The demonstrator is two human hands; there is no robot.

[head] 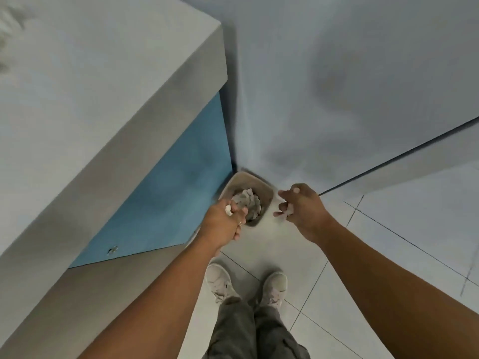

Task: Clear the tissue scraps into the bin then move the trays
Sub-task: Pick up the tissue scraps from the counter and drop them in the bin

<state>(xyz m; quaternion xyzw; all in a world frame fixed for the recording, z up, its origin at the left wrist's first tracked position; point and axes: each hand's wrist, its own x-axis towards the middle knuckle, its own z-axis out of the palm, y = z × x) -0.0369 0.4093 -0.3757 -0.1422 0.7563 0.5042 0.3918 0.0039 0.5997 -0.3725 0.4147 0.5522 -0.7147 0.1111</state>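
1. Far left, I record a grey counter point(77, 99) with a blue side panel point(168, 198) below its edge. A small metal fitting point(112, 250) sits low on that panel.
2. The left hand point(224, 224) hangs over the near left rim of the bin. Its fingers are curled downward and grip a white scrap point(228, 210), which shows between thumb and knuckles. A ring is visible on one finger.
3. The bin point(267, 193) stands on the floor in the corner, touching or just beside the blue panel; I cannot tell which. A tissue pile point(247, 200), grey and crumpled, fills its inside.
4. The right hand point(303, 211) is just beside the bin's right rim, not over the opening. Its fingers are bent inward and pinch a second scrap point(286, 215); motion blur hides the exact grip.
5. Below the hands, two pale shoes point(219, 281) and grey trousers point(248, 332) stand on the tiled floor point(388, 229).
6. Behind the bin and to the right rises a plain pale wall point(337, 73).
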